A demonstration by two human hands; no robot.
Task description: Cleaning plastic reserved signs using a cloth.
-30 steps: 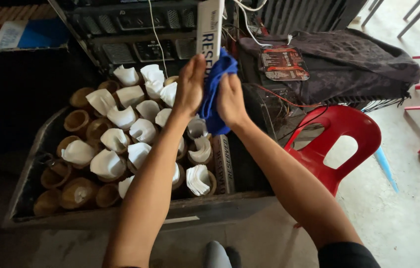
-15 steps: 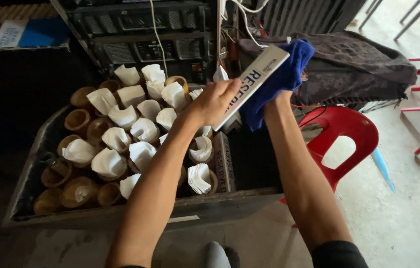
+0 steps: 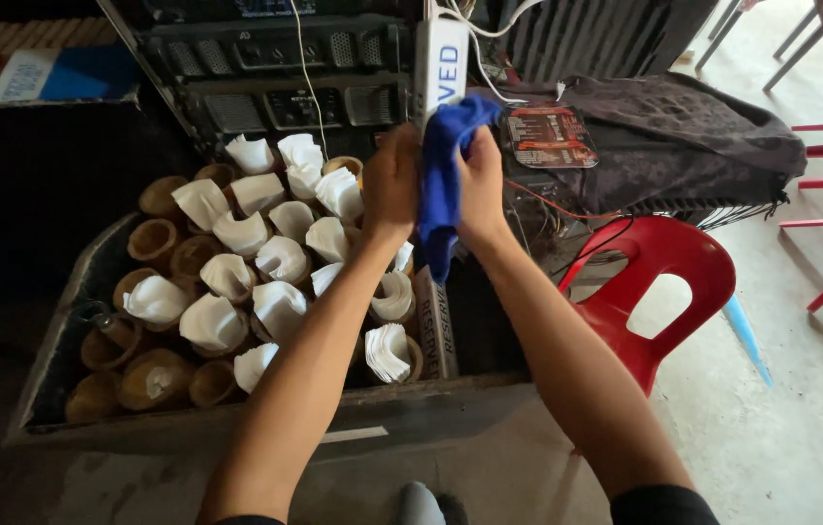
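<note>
From the head camera, a white sign plate (image 3: 446, 60) with blue lettering stands upright above the two hands, its top cut off by the upper edge of the frame and its lower part hidden behind a blue cloth (image 3: 445, 180). The cloth is a soft, deep-blue rag, bunched at the top against the plate and hanging in a loose fold down between the wrists. The left hand (image 3: 392, 185) is closed on the left side of the plate and cloth, its fingers curled away from the camera so how they grip cannot be made out. The right hand (image 3: 481, 185) is closed on the cloth, pressing it to the plate from the right. Plate and cloth sit squeezed between the two hands, in the air over a dark crate (image 3: 62, 360). In the crate stand brown cup holders (image 3: 154, 238), many stuffed with folded white napkins (image 3: 280, 258), and a second sign plate (image 3: 436, 326) lies at its right side, partly hidden behind the left forearm. A red plastic chair (image 3: 669, 282) stands just right of the crate.
</note>
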